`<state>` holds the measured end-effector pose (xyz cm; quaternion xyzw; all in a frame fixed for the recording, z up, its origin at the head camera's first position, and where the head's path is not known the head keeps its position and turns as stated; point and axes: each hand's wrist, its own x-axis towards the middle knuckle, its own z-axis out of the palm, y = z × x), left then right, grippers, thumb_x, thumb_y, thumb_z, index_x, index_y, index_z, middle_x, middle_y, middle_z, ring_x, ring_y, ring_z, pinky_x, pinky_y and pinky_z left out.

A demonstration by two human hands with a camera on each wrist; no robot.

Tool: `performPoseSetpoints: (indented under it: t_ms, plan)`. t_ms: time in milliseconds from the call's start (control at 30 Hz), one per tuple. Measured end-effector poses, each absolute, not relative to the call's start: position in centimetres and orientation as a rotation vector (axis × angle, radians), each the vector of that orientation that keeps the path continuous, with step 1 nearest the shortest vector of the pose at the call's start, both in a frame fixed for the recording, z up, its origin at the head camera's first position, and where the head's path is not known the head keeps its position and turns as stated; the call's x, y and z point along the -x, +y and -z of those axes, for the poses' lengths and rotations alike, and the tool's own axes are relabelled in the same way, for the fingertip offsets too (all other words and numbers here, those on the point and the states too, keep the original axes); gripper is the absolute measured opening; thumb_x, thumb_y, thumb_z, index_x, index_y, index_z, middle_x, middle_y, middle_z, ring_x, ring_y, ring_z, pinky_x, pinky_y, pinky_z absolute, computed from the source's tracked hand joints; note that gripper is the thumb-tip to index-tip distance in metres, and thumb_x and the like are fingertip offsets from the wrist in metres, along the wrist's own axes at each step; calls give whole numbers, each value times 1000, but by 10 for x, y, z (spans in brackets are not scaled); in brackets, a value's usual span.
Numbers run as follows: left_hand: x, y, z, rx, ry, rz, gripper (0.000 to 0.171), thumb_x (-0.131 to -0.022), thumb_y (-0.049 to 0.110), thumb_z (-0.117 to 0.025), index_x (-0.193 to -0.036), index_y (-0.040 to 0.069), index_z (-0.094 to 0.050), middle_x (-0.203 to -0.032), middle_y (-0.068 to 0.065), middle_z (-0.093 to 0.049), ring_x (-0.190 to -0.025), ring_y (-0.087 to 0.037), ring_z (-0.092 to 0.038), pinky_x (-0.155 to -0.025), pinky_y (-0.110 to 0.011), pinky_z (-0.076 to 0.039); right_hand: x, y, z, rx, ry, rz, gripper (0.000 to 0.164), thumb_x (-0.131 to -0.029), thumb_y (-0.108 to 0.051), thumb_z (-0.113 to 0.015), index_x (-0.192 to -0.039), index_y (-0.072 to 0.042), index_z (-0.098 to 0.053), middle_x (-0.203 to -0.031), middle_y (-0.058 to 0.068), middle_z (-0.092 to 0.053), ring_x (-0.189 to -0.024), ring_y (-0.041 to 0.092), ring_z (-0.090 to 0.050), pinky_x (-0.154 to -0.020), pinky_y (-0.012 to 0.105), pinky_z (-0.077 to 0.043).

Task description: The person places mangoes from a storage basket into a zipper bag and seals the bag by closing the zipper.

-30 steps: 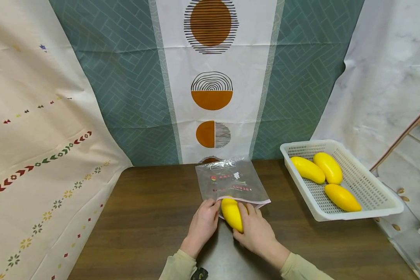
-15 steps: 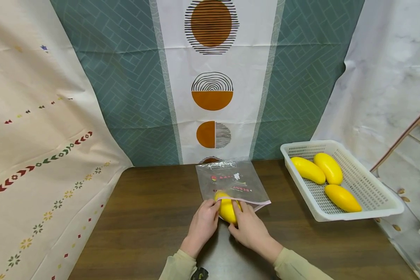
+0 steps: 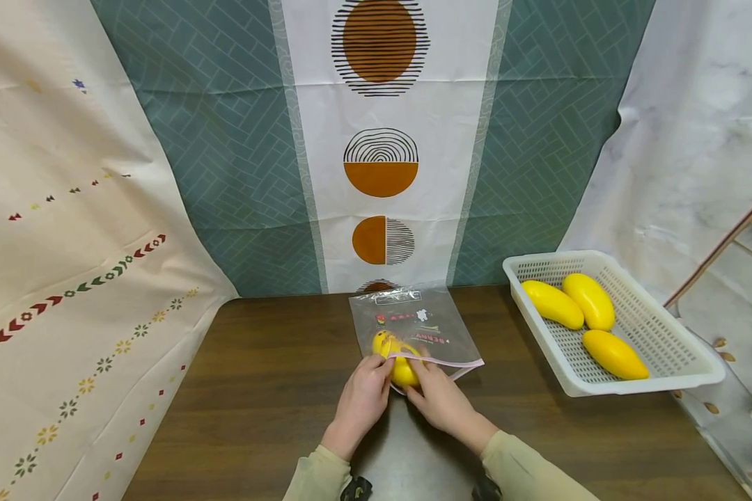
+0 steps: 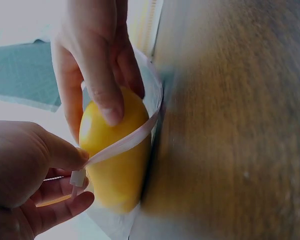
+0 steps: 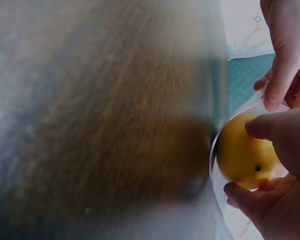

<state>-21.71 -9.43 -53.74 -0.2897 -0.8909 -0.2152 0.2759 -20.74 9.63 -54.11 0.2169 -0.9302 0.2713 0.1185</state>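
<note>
Gripping one yellow fruit, partly inside a clear bag: right hand, fingers parted round it; left hand, fingers pinching pink rim.

Mango partly inside bag, three mangoes in basket at right

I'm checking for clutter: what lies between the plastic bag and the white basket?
Bare wooden tabletop separates the bag from the basket in the head view.

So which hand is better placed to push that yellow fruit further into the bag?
Probably the right hand: it grips the yellow fruit at the mouth of the bag, while the left hand is occupied, pinching the bag's pink edge.
</note>
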Motion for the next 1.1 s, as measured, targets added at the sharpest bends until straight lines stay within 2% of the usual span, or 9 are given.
performPoseSetpoints:
  t_ms: [167,300,433,567,667,800,900,967,1100]
  plan:
    - [217,-94,537,774,-2399,576,28,-90,-4,-83,-117,0,-80,-92,-5,-66,-86,-21,-63,-75,-32,-59,214,90,543,-597,-2797,-855,66,-102,-15,-74,-160,-2,-46,-153,38,-48,-119,45,-67,-98,58,-56]
    - [217,-95,537,766,-2398,575,29,-89,-4,-84,-118,0,-80,-92,-4,-65,-85,-20,-63,-73,-32,-58,219,83,547,-571,-2804,-867,63,-106,-13,-65,-161,2,-40,-156,39,-43,-119,48,-66,-97,58,-56]
    - [216,-95,536,773,-2383,582,30,-88,-4,-84,-117,0,-80,-93,-4,-65,-85,-21,-63,-73,-32,-58,223,77,549,-540,-2773,-924,57,-107,-14,-64,-155,8,-42,-138,35,-58,-114,46,-68,-93,58,-57]
    - [216,-95,536,778,-2379,588,31,-86,-6,-84,-117,0,-80,-94,-4,-66,-86,-21,-64,-74,-32,-58,228,72,550,-465,-2744,-975,56,-106,-19,-69,-153,2,-46,-121,28,-68,-102,42,-72,-85,57,-58]
    - [216,-95,535,776,-2390,591,33,-86,-6,-84,-118,1,-80,-95,-4,-66,-86,-21,-63,-74,-32,-58,234,70,552,-422,-2684,-996,55,-103,-17,-74,-152,-8,-51,-126,22,-70,-105,39,-73,-88,56,-58]
    - [217,-94,534,771,-2399,594,31,-86,-6,-84,-116,1,-80,-95,-5,-67,-86,-21,-63,-75,-32,-58,239,69,556,-395,-2607,-959,44,-98,-12,-79,-139,-11,-65,-130,14,-72,-113,36,-72,-94,55,-57]
    - [218,-94,534,768,-2394,593,30,-86,-7,-84,-115,1,-80,-96,-5,-67,-86,-21,-63,-75,-33,-58,239,68,556,-413,-2594,-875,30,-99,-10,-77,-128,-9,-72,-123,14,-75,-110,36,-72,-93,54,-57]
    - [217,-94,534,768,-2390,593,30,-86,-7,-83,-115,1,-80,-95,-5,-67,-85,-21,-63,-74,-33,-58,239,66,556,-437,-2592,-826,27,-101,-10,-73,-127,-6,-73,-120,16,-75,-108,37,-73,-92,54,-57]
    - [218,-94,534,769,-2377,592,27,-87,-7,-83,-113,2,-80,-93,-4,-65,-84,-21,-62,-72,-33,-57,239,63,556,-486,-2626,-764,34,-107,-9,-63,-139,0,-65,-124,22,-72,-110,41,-72,-93,56,-57]
